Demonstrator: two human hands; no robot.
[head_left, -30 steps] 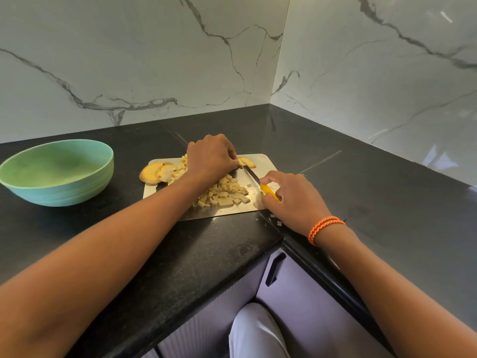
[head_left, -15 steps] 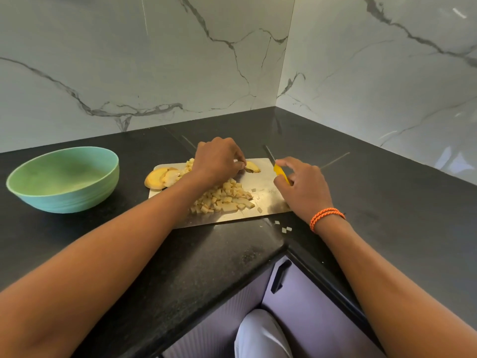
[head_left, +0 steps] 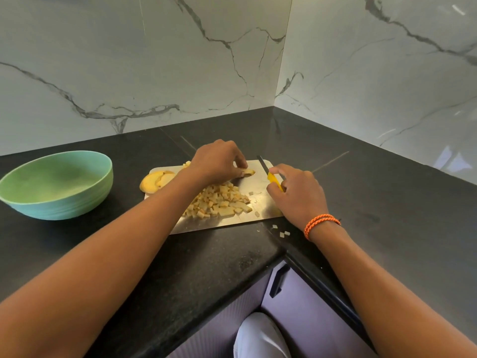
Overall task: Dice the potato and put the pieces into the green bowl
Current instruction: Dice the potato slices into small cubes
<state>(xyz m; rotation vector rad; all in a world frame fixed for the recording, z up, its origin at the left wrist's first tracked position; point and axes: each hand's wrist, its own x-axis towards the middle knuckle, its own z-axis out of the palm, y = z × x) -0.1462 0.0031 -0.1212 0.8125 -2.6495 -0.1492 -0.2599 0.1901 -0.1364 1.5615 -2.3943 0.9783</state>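
Dicing in progress, seen from the head camera. A metal board [head_left: 222, 223] lies on the black desk [head_left: 134, 254] and serves as landmark. At the board's middle sits a heap of dice [head_left: 219, 200]; a few stray dice [head_left: 282, 234] lie on the desk just off its near right corner. On the board's far left corner, partly overhanging, rest uncut potato slices [head_left: 157, 180]. The green bowl [head_left: 55, 184] stands well apart to the board's left and appears empty.

The left hand [head_left: 216, 164], its grip pinched together, holds a small slice [head_left: 248, 172] at the board's far edge. The right hand [head_left: 299, 195], grip clamped on the yellow handle of the knife [head_left: 269, 174], holds the blade near the far right corner, tip pointing away, just beside that slice.

Change: a second ago the blade lay low across the board beside the heap; it has since swung to the far edge, and the left hand has left the heap for a fresh slice. This suggests one cutting round is finished and another begins. Several slices remain, and no dice have reached the bowl.
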